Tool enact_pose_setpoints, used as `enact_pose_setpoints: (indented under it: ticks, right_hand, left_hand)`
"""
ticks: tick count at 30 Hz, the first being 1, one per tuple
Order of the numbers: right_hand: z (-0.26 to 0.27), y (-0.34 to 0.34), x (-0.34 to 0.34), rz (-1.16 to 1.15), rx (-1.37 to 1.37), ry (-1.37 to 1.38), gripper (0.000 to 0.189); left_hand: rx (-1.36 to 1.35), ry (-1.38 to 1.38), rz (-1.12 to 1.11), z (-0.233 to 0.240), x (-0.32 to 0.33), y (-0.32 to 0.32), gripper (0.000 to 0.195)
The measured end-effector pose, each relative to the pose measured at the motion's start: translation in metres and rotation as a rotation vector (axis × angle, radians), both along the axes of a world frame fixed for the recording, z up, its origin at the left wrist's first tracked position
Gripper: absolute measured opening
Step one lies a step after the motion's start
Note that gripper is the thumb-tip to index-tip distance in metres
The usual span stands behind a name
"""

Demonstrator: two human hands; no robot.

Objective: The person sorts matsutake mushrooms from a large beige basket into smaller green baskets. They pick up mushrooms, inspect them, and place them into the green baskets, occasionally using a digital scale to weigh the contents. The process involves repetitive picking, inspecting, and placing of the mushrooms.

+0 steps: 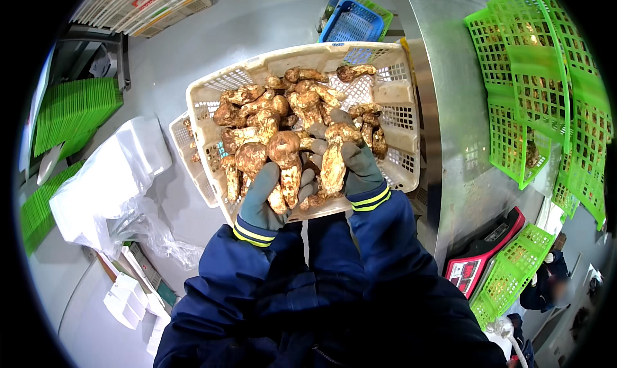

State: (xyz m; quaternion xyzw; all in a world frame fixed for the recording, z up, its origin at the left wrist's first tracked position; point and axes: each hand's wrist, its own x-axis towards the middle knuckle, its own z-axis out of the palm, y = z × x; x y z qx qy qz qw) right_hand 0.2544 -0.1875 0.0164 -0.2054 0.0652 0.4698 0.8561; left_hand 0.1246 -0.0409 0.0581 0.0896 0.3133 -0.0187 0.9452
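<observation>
Before me a white plastic crate [308,58] with lattice walls holds several brown-and-cream mushrooms, which look like matsutake. My left hand [262,199], in a grey glove with a yellow-striped cuff, is closed around a round-capped mushroom [284,148] at the crate's near side. A second broad-capped mushroom [251,158] lies against that hand; whether it is gripped too, I cannot tell. My right hand [364,168], gloved alike, grips a thick-stemmed mushroom [333,163] between thumb and fingers. Other mushrooms [260,122] lie heaped on the crate's left; one [355,72] rests apart at the far right.
A metal table [458,141] on the right bears green baskets [537,69] of mushrooms and a red-and-black scale [482,252] beside another green basket [513,267]. Blue basket [354,23] stands beyond the crate. Left are plastic-wrapped white boxes [111,170] and stacked green baskets [77,112]. A person [547,281] is at lower right.
</observation>
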Motion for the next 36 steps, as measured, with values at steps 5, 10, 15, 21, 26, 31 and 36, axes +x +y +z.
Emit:
enact_pose_setpoints:
  ticks: [5, 10, 15, 21, 26, 31, 36]
  right_hand:
    - [0.008, 0.010, -0.005, -0.097, 0.152, 0.122, 0.067]
    - [0.019, 0.014, 0.001, 0.089, 0.333, 0.145, 0.062]
    - [0.020, 0.010, 0.000, 0.085, 0.254, 0.088, 0.061]
    - [-0.033, -0.040, 0.006, -0.026, -0.873, -0.538, 0.067]
    - [-0.008, -0.047, 0.021, -0.150, -0.668, -0.157, 0.052]
    - [0.013, -0.015, 0.006, 0.241, -0.466, -0.020, 0.040]
    - [0.017, 0.001, -0.022, 0.101, -0.927, -0.673, 0.062]
  left_hand:
    - [0.031, 0.016, 0.038, 0.014, 0.004, -0.001, 0.049]
    - [0.043, 0.042, 0.069, 0.017, 0.003, -0.002, 0.047]
    - [0.069, -0.022, 0.058, 0.022, 0.009, -0.003, 0.047]
    - [0.045, 0.038, 0.067, -0.001, -0.010, -0.001, 0.050]
    - [0.015, 0.086, 0.070, -0.004, -0.016, 0.002, 0.048]
    - [-0.016, 0.061, 0.052, -0.007, -0.010, 0.001, 0.046]
    - [0.047, 0.104, 0.068, -0.012, -0.005, 0.003, 0.048]
